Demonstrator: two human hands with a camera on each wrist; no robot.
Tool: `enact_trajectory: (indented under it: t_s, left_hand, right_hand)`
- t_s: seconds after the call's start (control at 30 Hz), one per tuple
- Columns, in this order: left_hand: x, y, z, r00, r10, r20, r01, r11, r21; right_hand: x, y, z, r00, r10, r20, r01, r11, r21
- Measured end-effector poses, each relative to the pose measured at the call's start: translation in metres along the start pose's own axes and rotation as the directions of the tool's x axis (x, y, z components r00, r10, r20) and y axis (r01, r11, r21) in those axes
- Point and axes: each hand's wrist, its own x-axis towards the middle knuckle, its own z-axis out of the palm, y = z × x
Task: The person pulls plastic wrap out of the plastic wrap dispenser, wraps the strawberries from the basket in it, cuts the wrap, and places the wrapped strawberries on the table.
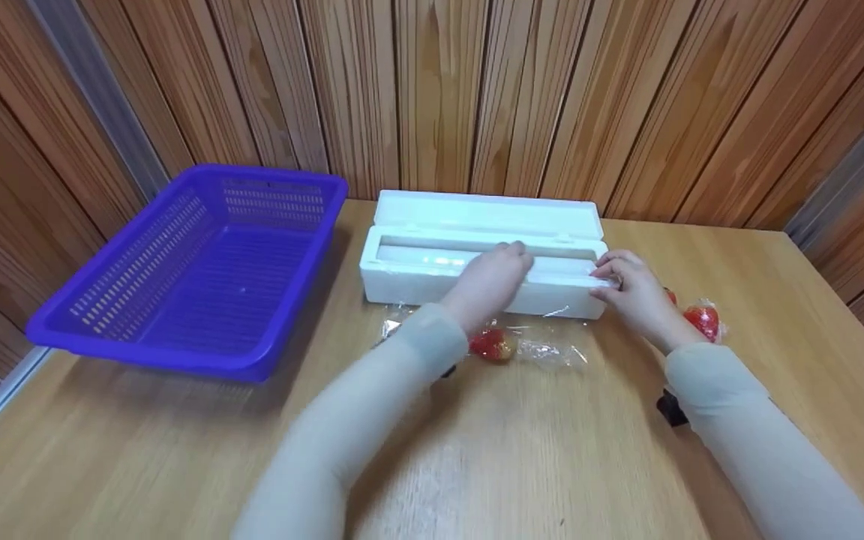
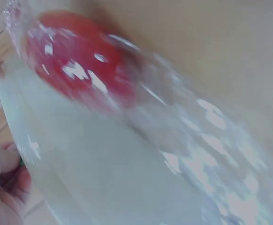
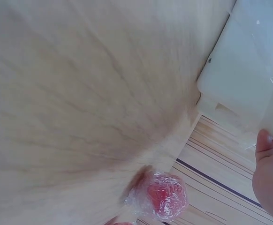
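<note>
A white cling film dispenser (image 1: 402, 285) stands with its lid tipped back, a roll of cling film (image 1: 432, 256) inside. My left hand (image 1: 496, 274) reaches over the front wall, its bent fingers pinching the film at the opening. At the right end, my right hand (image 1: 631, 292) pinches the film's edge between thumb and fingers. In the left wrist view, clear film stretches over the dispenser's front, with my left hand (image 2: 5, 183) at its edge. Before the dispenser lies a round red and yellow fruit (image 1: 492, 345) in clear film, partly hidden by my left arm.
A purple plastic basket (image 1: 252, 367) with slotted sides sits on the left of the wooden table (image 1: 537, 450). Right of the dispenser, beyond my right hand, lies another red fruit in clear film (image 1: 702, 319). A wood-panelled wall (image 1: 439, 97) rises behind.
</note>
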Motion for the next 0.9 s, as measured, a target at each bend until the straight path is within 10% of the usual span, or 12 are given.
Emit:
enact_trajectory:
  t_s: [0.37, 0.9]
  left_hand:
    - [-0.05, -0.067, -0.028, 0.99, -0.138, 0.003, 0.137, 0.982, 0.132]
    - [-0.052, -0.075, -0.04, 0.982, -0.17, 0.079, 0.157, 0.976, 0.15]
  right_hand:
    - [-0.002, -0.003, -0.001, 0.999, 0.039, 0.014, -0.039, 0.999, 0.017]
    - [-0.002, -0.006, 0.002, 1.0, 0.015, 0.008, -0.015, 1.0, 0.001]
